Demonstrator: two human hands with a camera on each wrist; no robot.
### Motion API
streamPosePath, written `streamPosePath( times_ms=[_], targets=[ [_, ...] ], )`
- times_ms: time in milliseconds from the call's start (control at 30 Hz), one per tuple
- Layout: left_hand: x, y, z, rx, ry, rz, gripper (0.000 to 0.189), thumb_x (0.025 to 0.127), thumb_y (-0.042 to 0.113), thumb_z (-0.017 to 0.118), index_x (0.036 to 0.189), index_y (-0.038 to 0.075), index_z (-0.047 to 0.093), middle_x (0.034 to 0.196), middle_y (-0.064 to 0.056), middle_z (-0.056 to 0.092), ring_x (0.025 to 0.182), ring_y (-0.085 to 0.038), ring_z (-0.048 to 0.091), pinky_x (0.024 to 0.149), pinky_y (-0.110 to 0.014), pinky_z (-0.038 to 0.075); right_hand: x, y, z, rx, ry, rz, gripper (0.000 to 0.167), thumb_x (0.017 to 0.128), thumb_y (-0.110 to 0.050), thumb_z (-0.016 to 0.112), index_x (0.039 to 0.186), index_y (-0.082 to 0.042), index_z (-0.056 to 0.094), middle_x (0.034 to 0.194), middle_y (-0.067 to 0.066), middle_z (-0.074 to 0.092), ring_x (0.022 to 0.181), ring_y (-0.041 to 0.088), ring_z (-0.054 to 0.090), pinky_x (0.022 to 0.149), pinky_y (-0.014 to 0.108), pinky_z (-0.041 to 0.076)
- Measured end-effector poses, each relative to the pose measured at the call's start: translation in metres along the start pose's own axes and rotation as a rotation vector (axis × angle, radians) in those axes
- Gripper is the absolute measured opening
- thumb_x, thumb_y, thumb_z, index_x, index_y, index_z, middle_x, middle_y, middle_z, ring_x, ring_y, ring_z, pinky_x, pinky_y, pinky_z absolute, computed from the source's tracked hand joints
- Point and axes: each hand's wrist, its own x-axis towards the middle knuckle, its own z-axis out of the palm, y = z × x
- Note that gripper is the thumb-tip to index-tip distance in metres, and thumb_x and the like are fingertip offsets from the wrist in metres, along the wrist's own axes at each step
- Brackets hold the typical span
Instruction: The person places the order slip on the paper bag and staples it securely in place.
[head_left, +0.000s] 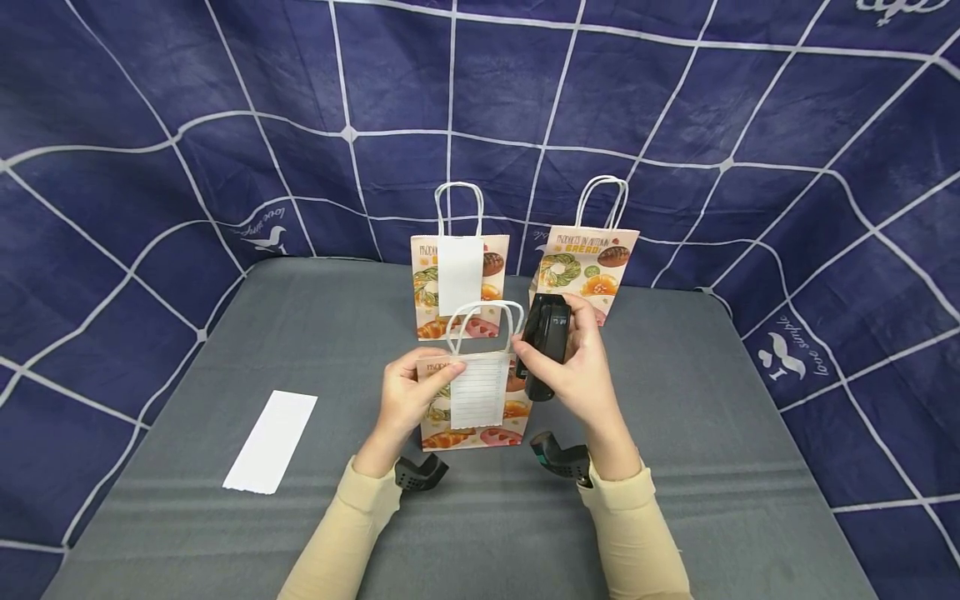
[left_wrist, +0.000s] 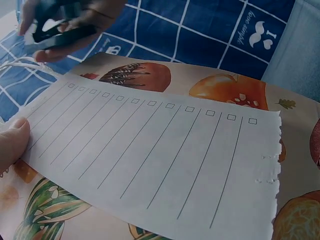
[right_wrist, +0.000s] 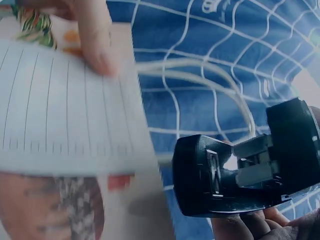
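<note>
My left hand [head_left: 401, 396] pinches a lined paper slip [head_left: 480, 396] against the top edge of the nearest paper bag [head_left: 435, 421], thumb in front. This bag is printed with bread and has white twisted handles. In the left wrist view the slip [left_wrist: 165, 150] shows ruled lines, small boxes and one torn edge. Just right of the bag's top, my right hand [head_left: 592, 375] grips a black stapler [head_left: 551, 333]. The right wrist view shows the stapler [right_wrist: 192, 175] with its mouth apart, beside the bag's edge and handles, with no paper between.
Behind stands a matching bag [head_left: 423, 321] with a blank white slip [head_left: 460, 275] on its front. Another bag [head_left: 585, 262] stands at the back right, slightly tilted. A loose white slip [head_left: 270, 442] lies on the grey table [head_left: 720, 500] at left. Blue gridded cloth [head_left: 397, 83] hangs behind.
</note>
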Motion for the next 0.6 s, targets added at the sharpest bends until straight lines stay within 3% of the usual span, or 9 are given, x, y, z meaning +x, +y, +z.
streamPosePath(
  times_ms=[167,300,467,600],
  targets=[
    [0.0,0.0,0.0,0.001,0.005,-0.02,0.014,0.079,-0.009,0.07,0.089,-0.016,0.061,0.076,-0.003,0.068,0.068,-0.006,0.062,0.06,-0.02,0.051,0.001,-0.003,0.013,0.035,-0.066,-0.032,0.056,0.079,0.011,0.064,0.122,0.003,0.03,0.091,0.026,0.06,0.075,0.03,0.067,0.06,0.041,0.056],
    [0.0,0.0,-0.001,0.009,0.002,-0.011,0.013,0.077,-0.013,0.069,0.088,-0.016,0.062,0.078,0.004,0.068,0.068,-0.004,0.062,0.061,-0.02,0.051,0.004,-0.003,0.021,0.011,-0.065,-0.046,0.056,0.078,0.012,0.065,0.121,0.003,0.029,0.096,0.026,0.061,0.082,0.023,0.067,0.068,0.039,0.055],
    [0.0,-0.016,-0.005,0.006,0.012,0.015,0.015,0.075,-0.013,0.071,0.088,-0.014,0.064,0.078,-0.004,0.069,0.069,-0.005,0.063,0.061,-0.02,0.051,0.008,-0.002,0.03,-0.106,-0.024,-0.072,0.057,0.08,0.004,0.069,0.122,0.001,0.031,0.096,0.024,0.062,0.079,0.02,0.065,0.067,0.034,0.054],
    [0.0,-0.027,-0.007,0.012,0.02,0.026,0.015,0.074,-0.013,0.071,0.089,-0.011,0.066,0.079,0.001,0.069,0.07,-0.007,0.064,0.061,-0.021,0.051,0.011,0.0,0.037,-0.132,0.0,-0.116,0.056,0.082,0.001,0.069,0.123,0.0,0.03,0.099,0.023,0.061,0.082,0.022,0.064,0.069,0.033,0.054]
  ],
)
